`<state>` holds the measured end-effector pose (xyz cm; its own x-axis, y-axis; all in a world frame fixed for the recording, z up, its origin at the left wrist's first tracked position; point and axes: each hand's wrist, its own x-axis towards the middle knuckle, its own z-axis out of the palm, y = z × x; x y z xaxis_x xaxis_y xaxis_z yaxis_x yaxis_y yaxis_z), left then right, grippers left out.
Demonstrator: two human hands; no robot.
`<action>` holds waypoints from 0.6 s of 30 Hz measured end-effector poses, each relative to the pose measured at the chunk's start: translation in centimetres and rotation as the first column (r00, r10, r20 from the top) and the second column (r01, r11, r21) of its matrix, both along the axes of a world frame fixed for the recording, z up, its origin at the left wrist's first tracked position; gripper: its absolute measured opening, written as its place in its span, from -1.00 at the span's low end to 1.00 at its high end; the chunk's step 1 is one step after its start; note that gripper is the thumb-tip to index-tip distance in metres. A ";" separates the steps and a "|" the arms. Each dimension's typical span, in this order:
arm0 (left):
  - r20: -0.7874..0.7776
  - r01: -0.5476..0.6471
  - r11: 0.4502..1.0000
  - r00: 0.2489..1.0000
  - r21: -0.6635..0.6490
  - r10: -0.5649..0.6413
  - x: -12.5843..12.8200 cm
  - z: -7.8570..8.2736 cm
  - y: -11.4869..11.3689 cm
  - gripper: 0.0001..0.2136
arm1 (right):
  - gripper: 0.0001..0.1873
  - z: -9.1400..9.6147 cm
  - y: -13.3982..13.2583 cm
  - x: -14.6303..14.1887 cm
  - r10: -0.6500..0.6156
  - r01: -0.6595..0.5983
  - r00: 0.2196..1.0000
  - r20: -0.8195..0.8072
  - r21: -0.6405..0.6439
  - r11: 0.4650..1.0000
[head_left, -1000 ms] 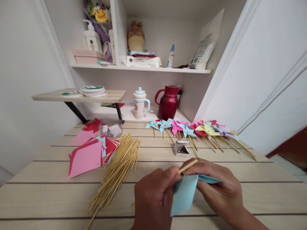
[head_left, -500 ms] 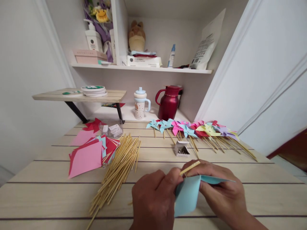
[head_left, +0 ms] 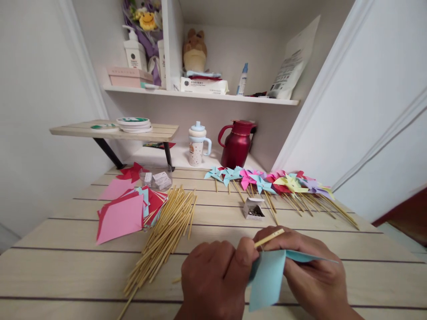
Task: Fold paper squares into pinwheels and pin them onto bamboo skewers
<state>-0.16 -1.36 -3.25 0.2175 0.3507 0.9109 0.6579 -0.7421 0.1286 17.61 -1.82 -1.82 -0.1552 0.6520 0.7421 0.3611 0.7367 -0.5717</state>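
Low on the right, my left hand (head_left: pixel 216 275) is closed around a thin wooden stick (head_left: pixel 271 237), whose tip with small holes points up to the right. My right hand (head_left: pixel 313 271) pinches a light blue paper pinwheel (head_left: pixel 268 278) just beneath that tip. Between stick and paper a thin pin-like line shows, though its detail is too small to make out. One blue flap hangs down between the hands; another reaches across my right fingers. A small open box (head_left: pixel 254 210) of metal pins stands beyond my hands.
Many loose sticks (head_left: pixel 163 235) lie left of my hands, beside stacked coloured paper squares (head_left: pixel 122 220). Finished pinwheels (head_left: pixel 260 182) lie in a row at the back right. Behind them stand a red jug (head_left: pixel 236 144) and a cup (head_left: pixel 196 146).
My right hand and the blue paper have shifted slightly right and down in view, and the stick tip with them. Both hands keep their hold.
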 end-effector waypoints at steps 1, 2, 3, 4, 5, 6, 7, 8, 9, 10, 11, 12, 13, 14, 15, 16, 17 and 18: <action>0.001 0.000 1.000 1.000 0.006 0.000 0.0 0.0 0.0 -0.87 | -0.83 0.0 -0.1 0.0 0.002 -0.002 1.000 -0.001 0.001 1.000; -0.002 0.000 1.000 1.000 0.009 0.000 0.0 0.0 -0.1 -0.87 | -0.83 0.0 -0.1 0.0 0.005 -0.005 1.000 -0.002 0.001 1.000; -0.005 0.003 1.000 1.000 0.014 -0.003 0.0 0.1 -0.1 -0.88 | -0.83 0.0 -0.2 0.0 0.009 -0.009 1.000 -0.004 0.005 1.000; -0.012 0.005 1.000 1.000 0.018 -0.005 0.0 0.1 -0.1 -0.88 | -0.83 -0.1 -0.3 0.0 0.008 -0.008 1.000 -0.007 0.008 1.000; -0.021 0.009 1.000 1.000 0.021 -0.008 -0.1 0.2 -0.2 -0.89 | -0.83 -0.1 -0.4 0.0 0.003 -0.003 1.000 -0.008 0.011 1.000; -0.027 0.014 1.000 1.000 0.025 -0.013 -0.1 0.3 -0.2 -0.89 | -0.83 -0.2 -0.4 0.1 -0.003 0.003 1.000 -0.009 0.015 1.000; -0.027 0.024 0.999 0.999 0.031 -0.023 -0.1 0.4 -0.2 -0.89 | -0.82 -0.3 -0.5 0.1 -0.008 0.008 1.000 -0.009 0.016 1.000; -0.026 0.038 0.999 0.999 0.035 -0.037 -0.2 0.4 -0.3 -0.89 | -0.82 -0.3 -0.5 0.0 -0.008 0.008 1.000 -0.007 0.017 1.000; -0.022 0.050 0.998 0.999 0.039 -0.050 -0.2 0.5 -0.3 -0.88 | -0.81 -0.4 -0.6 0.0 -0.010 0.011 1.000 -0.009 0.015 1.000; -0.014 0.057 0.998 0.998 0.042 -0.056 -0.2 0.5 -0.3 -0.89 | -0.80 -0.4 -0.6 0.0 -0.010 0.010 1.000 -0.009 0.010 1.000; -0.009 0.061 0.997 0.998 0.043 -0.060 -0.2 0.5 -0.3 -0.90 | -0.79 -0.5 -0.7 0.0 -0.009 0.009 1.000 -0.011 0.005 1.000; -0.005 0.061 0.997 0.998 0.039 -0.061 -0.1 0.4 -0.3 -0.90 | -0.78 -0.5 -0.8 -0.1 -0.011 0.011 1.000 -0.015 -0.006 1.000; -0.001 0.062 0.997 0.998 0.037 -0.062 -0.1 0.3 -0.3 -0.89 | -0.78 -0.5 -0.9 -0.1 -0.016 0.016 1.000 -0.018 -0.016 1.000; 0.005 0.066 0.997 0.998 0.036 -0.066 0.0 0.2 -0.4 -0.87 | -0.77 -0.6 -1.0 -0.1 -0.026 0.025 0.999 -0.021 -0.026 0.999; 0.008 0.072 0.997 0.997 0.038 -0.072 0.1 0.1 -0.4 -0.85 | -0.77 -0.6 -1.2 -0.2 -0.036 0.036 0.999 -0.023 -0.033 0.999; 0.009 0.078 0.996 0.997 0.040 -0.079 0.2 0.0 -0.4 -0.83 | -0.78 -0.6 -1.3 -0.2 -0.048 0.047 0.999 -0.025 -0.038 0.998; 0.013 0.081 0.996 0.997 0.049 -0.082 0.2 -0.1 -0.4 -0.81 | -0.79 -0.7 -1.3 -0.2 -0.061 0.059 0.998 -0.024 -0.042 0.997; 0.019 0.080 0.995 0.996 0.059 -0.082 0.3 -0.1 -0.4 -0.80 | -0.79 -0.8 -1.4 -0.1 -0.078 0.077 0.997 -0.022 -0.046 0.996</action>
<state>0.11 -1.77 -3.35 0.2234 0.2794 0.9338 0.5928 -0.7994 0.0974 17.47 -3.22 -2.59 -0.0861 0.6944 0.7144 0.4020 0.6803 -0.6128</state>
